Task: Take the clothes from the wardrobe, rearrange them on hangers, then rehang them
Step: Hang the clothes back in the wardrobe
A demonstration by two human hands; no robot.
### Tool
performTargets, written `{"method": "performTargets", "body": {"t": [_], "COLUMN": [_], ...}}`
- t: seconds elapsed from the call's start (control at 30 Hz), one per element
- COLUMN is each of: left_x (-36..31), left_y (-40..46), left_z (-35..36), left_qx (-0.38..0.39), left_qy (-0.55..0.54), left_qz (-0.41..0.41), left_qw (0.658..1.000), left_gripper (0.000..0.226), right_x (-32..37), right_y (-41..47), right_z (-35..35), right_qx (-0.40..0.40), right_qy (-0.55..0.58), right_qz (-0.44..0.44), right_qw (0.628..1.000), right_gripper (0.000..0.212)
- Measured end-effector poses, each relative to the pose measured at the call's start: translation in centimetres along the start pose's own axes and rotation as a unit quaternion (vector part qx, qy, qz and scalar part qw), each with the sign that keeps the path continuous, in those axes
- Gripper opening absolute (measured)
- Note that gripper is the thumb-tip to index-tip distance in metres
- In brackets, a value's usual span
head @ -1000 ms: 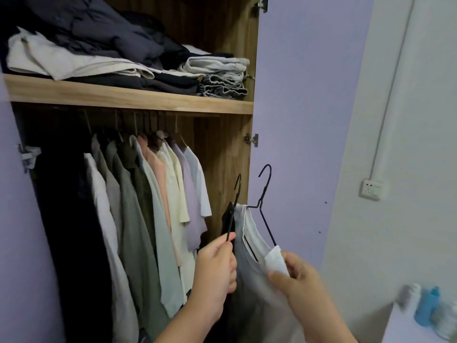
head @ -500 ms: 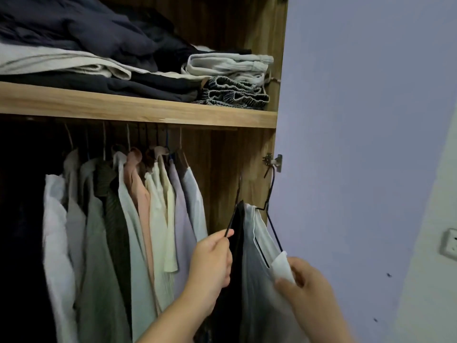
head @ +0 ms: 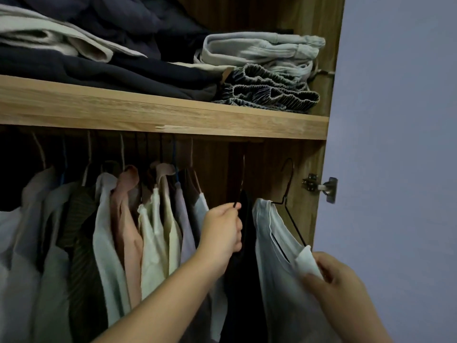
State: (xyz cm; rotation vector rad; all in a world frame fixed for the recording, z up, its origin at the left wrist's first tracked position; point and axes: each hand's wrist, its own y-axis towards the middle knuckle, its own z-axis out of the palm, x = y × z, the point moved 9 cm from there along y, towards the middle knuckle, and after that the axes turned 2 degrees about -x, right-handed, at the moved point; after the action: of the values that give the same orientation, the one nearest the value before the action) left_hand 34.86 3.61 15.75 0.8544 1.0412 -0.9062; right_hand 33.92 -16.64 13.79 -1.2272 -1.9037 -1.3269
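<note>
Two surfaces fill the view: the wood-grain wardrobe [head: 306, 149] on the left and a pale lilac door panel [head: 395, 120] on the right, joined by a metal hinge [head: 321, 185]. A thick wooden shelf [head: 158, 112] is seen running across the upper part, and it is loaded with folded clothes [head: 123, 53], dark ones to the left, pale grey and striped ones stacked to the right. Beneath it, a row of shirts [head: 118, 231] is hung close together in white, olive, peach, cream and lilac; the rail itself is lost in shadow. To the right of that row, a dark garment [head: 247, 243] is held up on a thin hanger [head: 241, 184], which is pinched at its lower part by the left hand [head: 222, 231]. Just beside it, a white T-shirt [head: 277, 268] is draped on a black wire hanger [head: 288, 194], its hook raised under the shelf. The shirt's shoulder fabric is gripped between thumb and fingers of the right hand [head: 338, 280], at the lower right.
</note>
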Motion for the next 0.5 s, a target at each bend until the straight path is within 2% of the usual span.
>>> {"method": "performTargets", "body": {"t": [0.07,0.17,0.33,0.43,0.5], "left_x": [-0.2,-1.0,-2.5,-3.7,-4.6], "left_y": [2.7,5.7,10.1,12.7,14.5], "left_z": [0.4,0.3,-0.9,-2.2,-2.9], "left_qx": [0.001,-0.023,-0.067,-0.120,-0.155], "left_qy": [0.001,0.042,0.061,0.054,0.106], "left_qz": [-0.001,0.031,0.079,0.092,0.119], "left_qw": [1.000,0.998,0.993,0.987,0.975], "left_gripper": [0.031,0.020,0.029,0.030,0.031], "right_x": [-0.1,-0.4,0.2,0.4,0.6], "right_y": [2.0,4.8,9.7,13.0,15.1], "right_z": [1.3,3.0,6.1,8.0,9.3], "right_qx": [-0.008,-0.003,0.041,0.069,0.084], "right_qy": [0.012,0.025,0.049,0.080,0.099], "right_qz": [-0.007,-0.017,-0.037,-0.050,-0.062], "right_qw": [1.000,1.000,0.997,0.993,0.990], "right_gripper": [0.020,0.023,0.018,0.010,0.009]}}
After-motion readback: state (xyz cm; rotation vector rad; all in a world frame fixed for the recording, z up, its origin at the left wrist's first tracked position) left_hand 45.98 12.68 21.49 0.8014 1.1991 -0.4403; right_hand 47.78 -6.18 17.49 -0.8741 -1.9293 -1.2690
